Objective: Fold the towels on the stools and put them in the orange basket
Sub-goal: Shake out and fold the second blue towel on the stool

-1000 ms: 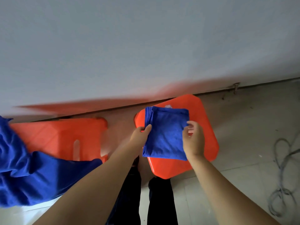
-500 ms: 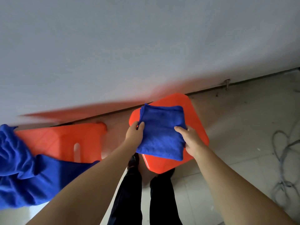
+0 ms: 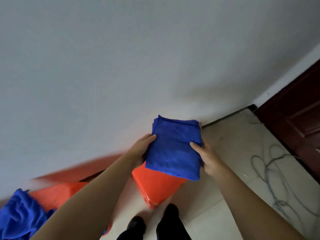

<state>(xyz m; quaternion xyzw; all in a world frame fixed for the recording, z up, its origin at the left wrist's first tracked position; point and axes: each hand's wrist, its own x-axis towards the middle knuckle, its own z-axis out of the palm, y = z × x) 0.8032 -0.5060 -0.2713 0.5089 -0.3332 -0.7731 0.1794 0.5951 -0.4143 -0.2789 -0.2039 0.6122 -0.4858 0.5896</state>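
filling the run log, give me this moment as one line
left hand: holds folded towel | right hand: holds same towel | towel: above stool | basket: not in view

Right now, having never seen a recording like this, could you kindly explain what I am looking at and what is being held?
There is no machine here: a person wears a wide-angle camera on the head, looking forward and down, so you see their own arms. The left hand and right hand each grip one side of a folded blue towel, held in the air above an orange stool. A second orange stool stands at the lower left, with an unfolded blue towel bunched in front of it. Behind is a pale wall; a grey cable lies on the tiled floor, beside a dark door. No orange basket is in view.
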